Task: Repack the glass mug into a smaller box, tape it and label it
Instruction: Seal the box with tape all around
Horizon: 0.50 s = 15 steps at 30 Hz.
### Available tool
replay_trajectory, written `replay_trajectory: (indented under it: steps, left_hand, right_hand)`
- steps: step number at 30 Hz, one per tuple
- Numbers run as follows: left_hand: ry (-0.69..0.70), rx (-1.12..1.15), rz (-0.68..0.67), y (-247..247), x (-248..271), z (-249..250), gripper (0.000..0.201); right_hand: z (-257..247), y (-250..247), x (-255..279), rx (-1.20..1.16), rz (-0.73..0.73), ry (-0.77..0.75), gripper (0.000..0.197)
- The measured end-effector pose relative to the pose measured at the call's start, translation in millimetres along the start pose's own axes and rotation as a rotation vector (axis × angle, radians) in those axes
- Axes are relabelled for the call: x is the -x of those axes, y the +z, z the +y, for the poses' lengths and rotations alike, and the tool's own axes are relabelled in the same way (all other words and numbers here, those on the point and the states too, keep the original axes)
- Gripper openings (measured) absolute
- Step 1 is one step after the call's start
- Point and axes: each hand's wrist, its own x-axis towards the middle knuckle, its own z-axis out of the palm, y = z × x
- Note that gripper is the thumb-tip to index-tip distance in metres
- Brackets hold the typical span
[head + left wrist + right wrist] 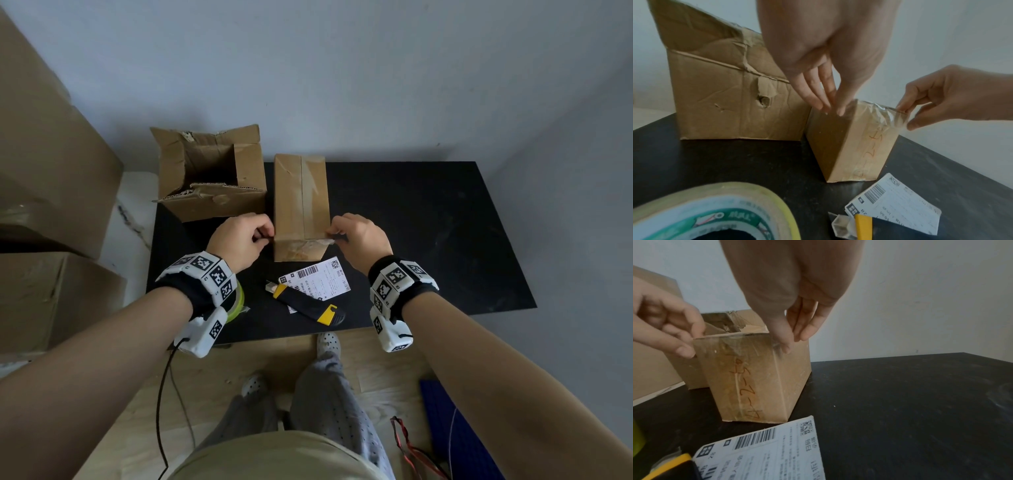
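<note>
Nearest on the table (428,222): tape roll (715,211), utility knife (305,305), shipping label (318,277). I read this as the taping step: left hand (239,240) and right hand (363,236) each pinch an end of the tape strip (875,108) across the near edge of the small box (299,202). Next: smooth ends down, then label. Glass mug unseen, presumably inside. Only the left wrist view shows the right end unstuck.

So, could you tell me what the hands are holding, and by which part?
A clear tape strip across the small box's top edge: left hand pinches its left end, right hand its right end.
</note>
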Motion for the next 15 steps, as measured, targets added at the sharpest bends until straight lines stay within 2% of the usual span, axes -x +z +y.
replay_trajectory:
  steps: [3, 6, 12, 15]
  left_hand:
    - [-0.047, -0.012, -0.035, -1, 6, -9, 0.028]
    - [-0.069, -0.004, -0.032, -2, 10, -13, 0.038]
    - [-0.005, 0.034, 0.222, 0, 15, 1, 0.027]
    - [0.03, 0.053, 0.279, 6, 26, 3, 0.022]
  right_hand:
    - [3, -4, 1, 0.017, -0.03, -0.01, 0.036]
    - [1, -11, -2, 0.011, -0.036, -0.022, 0.036]
    - [-5, -8, 5, -0.164, 0.176, 0.118, 0.028]
    - [-7, 4, 19, -0.241, 0.153, 0.216, 0.029]
